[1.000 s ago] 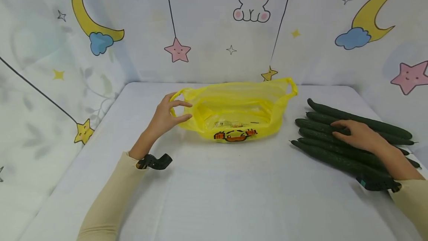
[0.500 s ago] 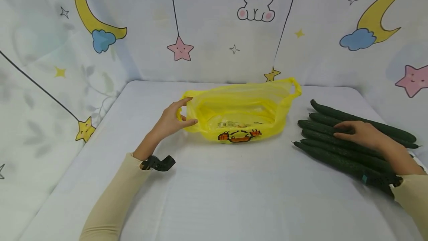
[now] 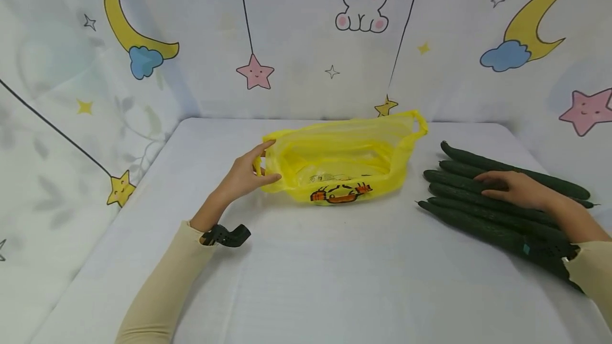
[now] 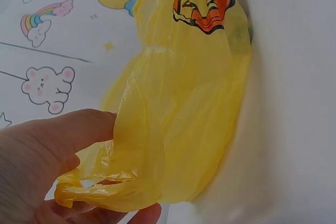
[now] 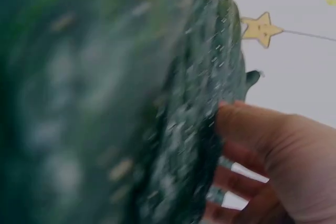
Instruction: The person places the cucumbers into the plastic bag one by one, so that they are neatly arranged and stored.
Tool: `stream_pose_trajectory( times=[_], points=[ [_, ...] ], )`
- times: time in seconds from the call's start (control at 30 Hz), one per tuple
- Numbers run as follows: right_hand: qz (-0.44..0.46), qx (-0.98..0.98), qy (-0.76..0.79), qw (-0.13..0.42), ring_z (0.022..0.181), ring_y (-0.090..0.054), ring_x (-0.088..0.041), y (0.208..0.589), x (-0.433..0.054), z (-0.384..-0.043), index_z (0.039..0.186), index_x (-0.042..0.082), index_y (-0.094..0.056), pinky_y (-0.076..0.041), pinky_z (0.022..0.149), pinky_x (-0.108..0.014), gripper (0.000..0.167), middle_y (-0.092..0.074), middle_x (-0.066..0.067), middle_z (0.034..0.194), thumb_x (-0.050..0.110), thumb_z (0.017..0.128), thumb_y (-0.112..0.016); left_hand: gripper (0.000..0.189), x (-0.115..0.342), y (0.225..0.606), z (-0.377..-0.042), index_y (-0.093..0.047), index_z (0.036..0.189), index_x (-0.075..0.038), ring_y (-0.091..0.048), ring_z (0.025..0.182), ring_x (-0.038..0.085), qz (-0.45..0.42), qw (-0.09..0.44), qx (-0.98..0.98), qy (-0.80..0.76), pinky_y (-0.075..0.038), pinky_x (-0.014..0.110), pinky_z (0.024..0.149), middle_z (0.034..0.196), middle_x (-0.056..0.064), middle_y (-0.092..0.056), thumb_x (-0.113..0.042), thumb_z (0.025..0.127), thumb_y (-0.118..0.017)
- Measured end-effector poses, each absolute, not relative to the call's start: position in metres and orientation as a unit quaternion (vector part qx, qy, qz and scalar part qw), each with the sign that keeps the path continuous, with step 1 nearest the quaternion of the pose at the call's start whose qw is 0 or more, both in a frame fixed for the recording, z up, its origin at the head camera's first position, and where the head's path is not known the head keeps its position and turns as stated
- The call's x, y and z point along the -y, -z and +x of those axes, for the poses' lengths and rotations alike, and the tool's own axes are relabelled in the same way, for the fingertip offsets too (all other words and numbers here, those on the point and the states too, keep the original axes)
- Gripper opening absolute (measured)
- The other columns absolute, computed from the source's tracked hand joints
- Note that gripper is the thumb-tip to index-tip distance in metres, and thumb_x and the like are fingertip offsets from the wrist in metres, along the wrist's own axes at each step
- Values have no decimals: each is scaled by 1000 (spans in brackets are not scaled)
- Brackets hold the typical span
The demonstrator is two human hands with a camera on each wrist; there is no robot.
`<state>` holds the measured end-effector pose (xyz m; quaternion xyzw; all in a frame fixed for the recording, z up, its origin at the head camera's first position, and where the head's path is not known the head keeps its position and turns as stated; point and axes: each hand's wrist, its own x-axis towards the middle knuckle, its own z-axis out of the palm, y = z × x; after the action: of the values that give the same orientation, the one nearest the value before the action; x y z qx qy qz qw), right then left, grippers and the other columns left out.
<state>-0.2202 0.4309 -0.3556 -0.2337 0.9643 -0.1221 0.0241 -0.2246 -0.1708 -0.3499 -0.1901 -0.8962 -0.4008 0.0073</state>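
Observation:
A thin yellow plastic bag [image 3: 344, 132] stands with its mouth open toward me, an orange printed figure on its front. My left hand [image 3: 239, 175] holds it at the left handle, thumb and forefinger spread along the side. In the left wrist view, the handle loop [image 4: 113, 195] lies across the lower fingers of that hand [image 4: 39, 145]. On the right, my right hand [image 3: 518, 191] grips a dark green cucumber [image 3: 447, 178] in a row of several. The right wrist view has the thumb [image 5: 247, 121] against the cucumber's skin and the fingers curving behind.
Another cucumber [image 3: 516, 166] lies at the back of the row, and the front one [image 3: 478, 230] runs under my right wrist. A white cloth [image 3: 354, 280] covers the table. Behind it hangs a printed curtain [image 3: 296, 20] with moons and stars.
My left hand has shifted slightly right, and the bag's left handle has moved in with it. The right hand stays on the cucumbers, its wrist a little farther right.

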Motion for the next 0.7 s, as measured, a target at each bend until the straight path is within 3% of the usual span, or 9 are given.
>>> stream_pose_trajectory(
  times=[0.13, 0.33, 0.7],
  points=[
    [-247, -957, 154, 3, 92, -54, 11, 361, -437, -218, 118, -3, -63, -50, 69, -21, 35, -69, -16, 107, 1, 85, -71, 81, 171, 351, -225, -33, 153, -14, -54, 83, 27, -190, 4, 897, 400, -47, 35, 71, 137, 24, -48, -20, 85, -76],
    [-255, -953, 165, -16, 92, -53, 12, 366, -440, -219, 118, -4, -63, -48, 69, -17, 36, -68, -17, 107, 0, 83, -72, 80, 170, 353, -225, -33, 153, -14, -55, 88, 29, -191, -1, 896, 401, -48, 37, 73, 137, 25, -49, -21, 85, -76],
    [-238, -960, 146, 0, 96, -41, 20, 364, -439, -220, 118, -6, -64, -44, 71, -13, 35, -67, -21, 111, 4, 85, -72, 80, 171, 354, -227, -33, 153, -14, -56, 90, 29, -192, -2, 898, 395, -47, 38, 73, 138, 24, -48, -21, 85, -75]
  ],
)
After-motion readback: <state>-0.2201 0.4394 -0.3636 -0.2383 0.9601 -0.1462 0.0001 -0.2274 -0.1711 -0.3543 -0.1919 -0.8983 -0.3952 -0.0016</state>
